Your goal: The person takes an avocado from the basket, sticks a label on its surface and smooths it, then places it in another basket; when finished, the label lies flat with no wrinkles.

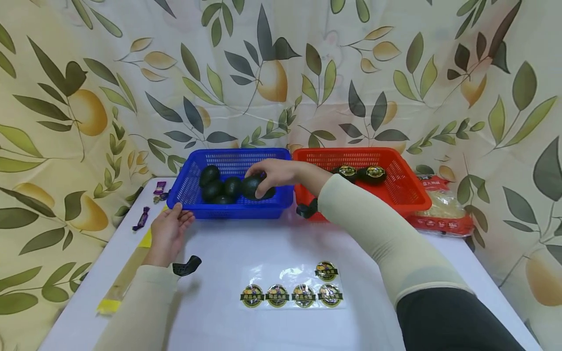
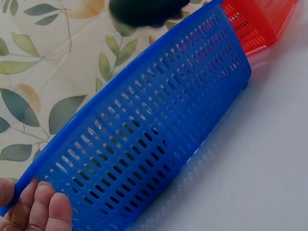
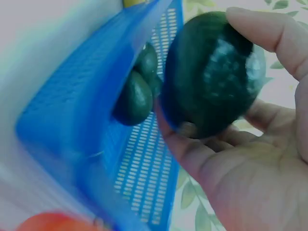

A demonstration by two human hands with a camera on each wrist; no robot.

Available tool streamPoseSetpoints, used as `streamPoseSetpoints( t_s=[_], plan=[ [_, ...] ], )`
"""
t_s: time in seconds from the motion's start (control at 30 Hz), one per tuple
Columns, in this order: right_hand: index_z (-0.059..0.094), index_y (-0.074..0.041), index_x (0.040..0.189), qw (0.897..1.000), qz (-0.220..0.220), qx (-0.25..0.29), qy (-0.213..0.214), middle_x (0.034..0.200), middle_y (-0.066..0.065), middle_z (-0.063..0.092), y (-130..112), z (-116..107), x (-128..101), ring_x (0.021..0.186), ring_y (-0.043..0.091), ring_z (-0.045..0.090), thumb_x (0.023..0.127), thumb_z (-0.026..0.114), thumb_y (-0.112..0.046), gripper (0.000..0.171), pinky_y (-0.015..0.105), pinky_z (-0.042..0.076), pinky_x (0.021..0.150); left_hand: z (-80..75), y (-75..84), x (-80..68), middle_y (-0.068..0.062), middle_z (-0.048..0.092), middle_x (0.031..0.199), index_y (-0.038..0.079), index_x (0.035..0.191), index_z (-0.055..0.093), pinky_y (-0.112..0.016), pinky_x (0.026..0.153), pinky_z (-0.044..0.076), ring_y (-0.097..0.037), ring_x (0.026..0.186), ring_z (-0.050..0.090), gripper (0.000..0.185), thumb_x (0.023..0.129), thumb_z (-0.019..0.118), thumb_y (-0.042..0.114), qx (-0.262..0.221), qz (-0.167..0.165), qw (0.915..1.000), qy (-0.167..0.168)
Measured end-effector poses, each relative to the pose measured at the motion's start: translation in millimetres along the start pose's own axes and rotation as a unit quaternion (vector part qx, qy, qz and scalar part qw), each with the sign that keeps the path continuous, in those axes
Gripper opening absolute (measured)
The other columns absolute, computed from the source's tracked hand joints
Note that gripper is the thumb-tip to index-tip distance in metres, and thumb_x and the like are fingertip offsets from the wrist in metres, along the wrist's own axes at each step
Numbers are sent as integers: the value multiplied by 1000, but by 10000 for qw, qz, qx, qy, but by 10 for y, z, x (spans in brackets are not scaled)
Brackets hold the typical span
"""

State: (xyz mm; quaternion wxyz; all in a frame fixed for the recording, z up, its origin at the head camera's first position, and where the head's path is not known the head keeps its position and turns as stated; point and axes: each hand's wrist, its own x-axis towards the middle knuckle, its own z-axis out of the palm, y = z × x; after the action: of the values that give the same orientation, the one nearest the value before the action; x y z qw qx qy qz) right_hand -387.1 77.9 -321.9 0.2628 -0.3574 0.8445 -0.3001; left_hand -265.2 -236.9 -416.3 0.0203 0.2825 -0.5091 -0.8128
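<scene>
A blue basket (image 1: 189,187) holds several dark green avocados (image 1: 214,187). My right hand (image 1: 272,175) reaches across into it and grips one avocado (image 1: 254,187), which shows close up as a dark green avocado (image 3: 211,77) in the fingers (image 3: 260,26) of the right wrist view. My left hand (image 1: 169,229) rests its fingers on the front left corner of the blue basket (image 2: 159,130); its fingertips (image 2: 45,207) touch the rim. A red basket (image 1: 408,187) to the right holds two avocados with stickers (image 1: 362,173).
A clear sheet with several round gold-and-black stickers (image 1: 291,292) lies on the white table (image 1: 228,253) in front. A red-trimmed packet (image 1: 443,209) sits at the right, small purple wrapped items (image 1: 142,217) at the left, a yellow-ended strip (image 1: 127,270) along the left edge.
</scene>
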Motion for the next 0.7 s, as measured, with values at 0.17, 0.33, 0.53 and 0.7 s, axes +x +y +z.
streamPoseSetpoints(
  t_s=[0.17,0.33,0.53,0.7],
  plan=[
    [60,-26,141,9979,-265,278,518,138,3,59,54,166,-387,126,26,53,85,79,-30,59,44,53,98,-74,20,-19,-1,63,114,18,129,52,-25,95,59,-13,105,66,28,107,55,35,-42,-73,10000,51],
    [61,-24,140,9943,-366,361,933,136,3,60,117,454,-735,122,26,55,85,81,-30,59,42,54,96,-100,48,-36,0,64,112,19,129,52,-26,95,59,-13,106,66,28,106,55,35,-81,-162,9998,34],
    [62,-20,135,9930,-175,246,1140,130,2,64,182,894,-980,120,24,56,84,83,-31,57,39,55,95,-47,53,-34,0,63,115,19,128,52,-25,94,59,-13,108,65,27,106,54,35,-74,-211,9997,-24],
    [59,-11,137,9905,44,109,1369,133,7,64,369,1229,-949,118,24,59,84,85,-27,61,41,55,100,9,10,-38,-1,61,117,19,125,51,-25,94,59,-15,110,64,25,107,54,34,-106,-168,9998,-87]
  ],
)
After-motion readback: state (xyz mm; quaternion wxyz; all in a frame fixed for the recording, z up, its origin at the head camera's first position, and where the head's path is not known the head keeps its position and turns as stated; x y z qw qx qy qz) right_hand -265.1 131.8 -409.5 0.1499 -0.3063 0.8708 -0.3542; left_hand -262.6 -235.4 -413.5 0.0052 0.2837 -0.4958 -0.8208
